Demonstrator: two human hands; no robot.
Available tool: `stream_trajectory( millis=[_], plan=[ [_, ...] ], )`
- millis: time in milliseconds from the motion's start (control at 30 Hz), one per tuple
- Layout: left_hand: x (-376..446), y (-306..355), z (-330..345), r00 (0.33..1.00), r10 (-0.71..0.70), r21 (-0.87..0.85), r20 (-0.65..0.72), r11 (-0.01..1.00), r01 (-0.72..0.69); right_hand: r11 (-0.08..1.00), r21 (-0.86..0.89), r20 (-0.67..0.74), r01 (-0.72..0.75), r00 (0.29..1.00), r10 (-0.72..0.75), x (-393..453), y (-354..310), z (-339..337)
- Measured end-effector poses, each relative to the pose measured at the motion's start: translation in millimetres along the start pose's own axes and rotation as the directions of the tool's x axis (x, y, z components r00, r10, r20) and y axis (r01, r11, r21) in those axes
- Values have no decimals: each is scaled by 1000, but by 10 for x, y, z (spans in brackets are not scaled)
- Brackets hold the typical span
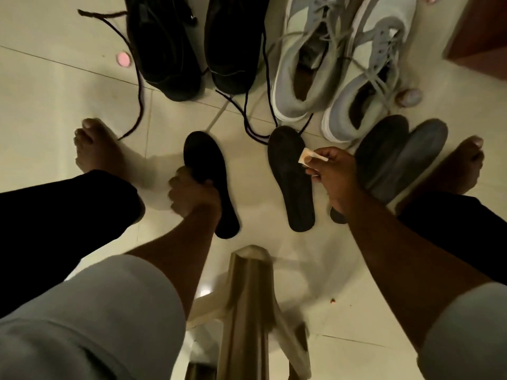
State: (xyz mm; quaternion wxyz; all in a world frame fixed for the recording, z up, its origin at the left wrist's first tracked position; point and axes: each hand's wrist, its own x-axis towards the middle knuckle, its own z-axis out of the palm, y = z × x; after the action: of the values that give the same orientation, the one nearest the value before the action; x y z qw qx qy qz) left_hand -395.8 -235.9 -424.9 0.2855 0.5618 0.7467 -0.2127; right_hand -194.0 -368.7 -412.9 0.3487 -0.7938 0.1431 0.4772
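Note:
My left hand [192, 196] grips a black insole [208, 165] around its middle, just over the tiled floor. A second black insole [290, 182] lies flat on the floor in the centre. My right hand [332, 171] hovers at its right edge and pinches a small pale paper slip [308, 156] between thumb and fingers. Two grey insoles [403, 157] lie overlapped on the right, partly behind my right forearm.
A pair of black shoes [192, 45] with loose laces and a pair of grey sneakers [337, 67] stand at the top. My bare feet [96, 149] flank the insoles. A stool leg [247, 311] rises at bottom centre. Brown furniture [482, 37] fills the top right corner.

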Motion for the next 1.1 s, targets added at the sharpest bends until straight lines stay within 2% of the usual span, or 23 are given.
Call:
stream_trajectory(
  millis=[67,133,200,300,333,400,500,600,700,767,833,900,1000,1067,1100],
  plan=[
    [-177,350,186,974,156,-129,164,982,-135,995,-83,-34,46,998,-49,73,92,37],
    [-294,724,413,939,214,-229,269,961,-154,988,-119,-87,99,990,-110,111,176,61],
    [-349,1049,600,936,181,-210,301,970,-120,996,-26,-135,86,987,-89,138,265,34],
    [-410,1236,763,937,65,-86,343,996,-38,972,230,-97,-46,993,70,66,306,-73],
    [-456,1249,753,930,47,-105,364,994,-9,951,299,-78,-79,991,107,25,306,-111],
    [-578,1220,640,899,122,-271,421,962,-4,927,363,-91,-94,986,136,-104,302,-166],
    [-824,1179,220,850,269,-523,453,852,10,905,425,-176,4,981,78,-427,145,-212],
    [-1274,1162,-558,815,393,-720,425,692,42,835,535,-215,128,977,-12,-945,-199,-266],
    [-1838,1100,-1551,755,552,-886,354,456,83,733,646,-106,213,976,-190,-1791,-779,-306],
    [-2174,1040,-2148,649,684,-929,334,354,106,695,669,-25,263,942,-334,-2388,-1157,-317],
    [-2455,916,-2703,517,789,-942,333,306,140,689,629,-28,360,896,-443,-2982,-1404,-334],
    [-2731,697,-3161,439,836,-944,328,275,182,682,585,-58,439,862,-504,-3520,-1524,-360],
    [-3043,247,-3508,430,876,-961,217,115,250,706,468,-103,532,826,-555,-4151,-1509,-424],
    [-3182,-92,-3594,430,890,-949,152,9,317,681,327,-168,655,750,-640,-4499,-1473,-492],
    [-3225,-237,-3587,410,898,-932,158,-1,363,652,271,-183,708,703,-687,-4626,-1467,-535]
  ],
)
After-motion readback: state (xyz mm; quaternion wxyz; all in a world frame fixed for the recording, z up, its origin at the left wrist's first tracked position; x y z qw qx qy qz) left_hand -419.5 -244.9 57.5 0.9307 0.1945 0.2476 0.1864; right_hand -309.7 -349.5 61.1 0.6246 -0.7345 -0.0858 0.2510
